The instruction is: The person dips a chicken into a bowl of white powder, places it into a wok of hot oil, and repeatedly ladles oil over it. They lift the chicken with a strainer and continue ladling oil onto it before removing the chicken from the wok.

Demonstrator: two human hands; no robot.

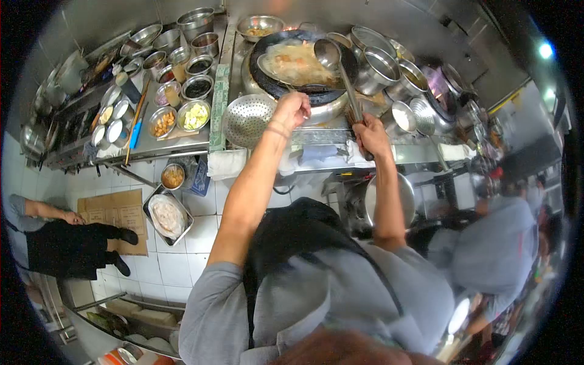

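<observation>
My right hand (pixel 372 136) is closed around the long handle of a metal ladle (pixel 327 53). The ladle's bowl hangs over the right side of a dark wok (pixel 274 83) on the stove. Frothy, bubbling liquid with pieces of food (pixel 295 62) fills the wok. My left hand (pixel 293 109) is at the wok's near side, its fingers curled inward; I cannot make out whether anything is in them. Under my left wrist, a perforated metal strainer (pixel 242 120) rests on the counter, partly hidden by the arm.
Left of the wok stand bowls of chopped yellow-green vegetable (pixel 193 117) and browned cubes (pixel 163 123). Metal pots (pixel 378 66) crowd the right side, near a burner flame (pixel 435 82). Folded cloths (pixel 227 163) lie along the front edge. Other people (pixel 496 243) stand at right and left.
</observation>
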